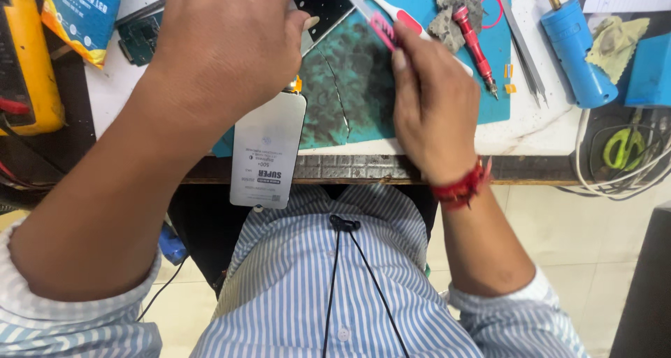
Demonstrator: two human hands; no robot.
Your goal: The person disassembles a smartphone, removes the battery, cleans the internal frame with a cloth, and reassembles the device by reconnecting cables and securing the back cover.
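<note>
My left hand [227,40] grips a flat phone screen panel [269,148], whose white-backed lower end hangs over the bench's front edge while its dark glass end [323,3] rises at the top. My right hand [433,103] holds a pink and white toothbrush [388,19], its head resting against the panel's upper edge. Both hands work over a stained teal work mat [349,85].
A red screwdriver [474,42], grey cloth scraps [447,12], tweezers [524,47] and a blue cylindrical tool [574,50] lie right of the mat. A yellow meter [24,57] and a circuit board [140,36] sit left. Green scissors [622,148] and white cables lie far right.
</note>
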